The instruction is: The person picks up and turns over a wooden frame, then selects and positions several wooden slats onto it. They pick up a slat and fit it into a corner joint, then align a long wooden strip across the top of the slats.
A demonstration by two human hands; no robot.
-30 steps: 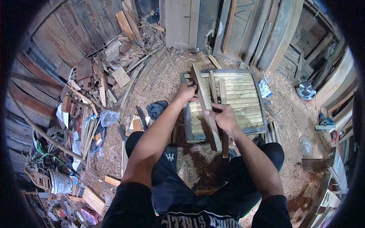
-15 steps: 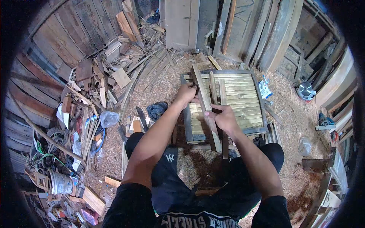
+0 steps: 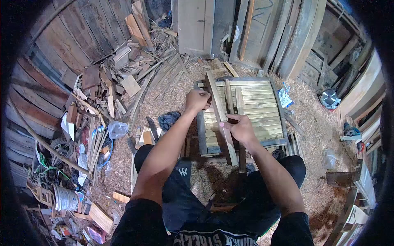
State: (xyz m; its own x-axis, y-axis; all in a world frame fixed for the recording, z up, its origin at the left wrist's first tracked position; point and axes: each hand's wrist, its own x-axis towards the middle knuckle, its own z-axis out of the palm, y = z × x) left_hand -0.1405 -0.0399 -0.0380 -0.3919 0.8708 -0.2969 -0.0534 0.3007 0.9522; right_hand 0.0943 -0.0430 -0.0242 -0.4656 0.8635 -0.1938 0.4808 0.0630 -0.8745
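Note:
A long wooden bar [image 3: 218, 104] lies at a slant over a slatted wooden panel [image 3: 262, 112] with a dark frame. My left hand [image 3: 198, 101] is closed at the bar's upper left side, its fingertips partly hidden by the wood. Lower down, my right hand [image 3: 240, 128] pinches the bar from the right, with the thumb against its face and the other fingers partly out of sight. Beneath my right hand, a thinner dark strip [image 3: 239, 100] runs across the slats. Another short strip [image 3: 229, 96] lies between that strip and the bar.
Scrap wood [image 3: 131, 85] is heaped at the left beside a plastic bag [image 3: 117, 129]. Doors and boards [image 3: 197, 28] lean at the back. A circular saw [image 3: 329, 98] and a blue power tool [image 3: 351, 130] sit on the right. Wood shavings cover the floor.
My left hand has shifted slightly left along the bar's edge. The bar's near end has moved a little toward me, and my right hand stays almost in place.

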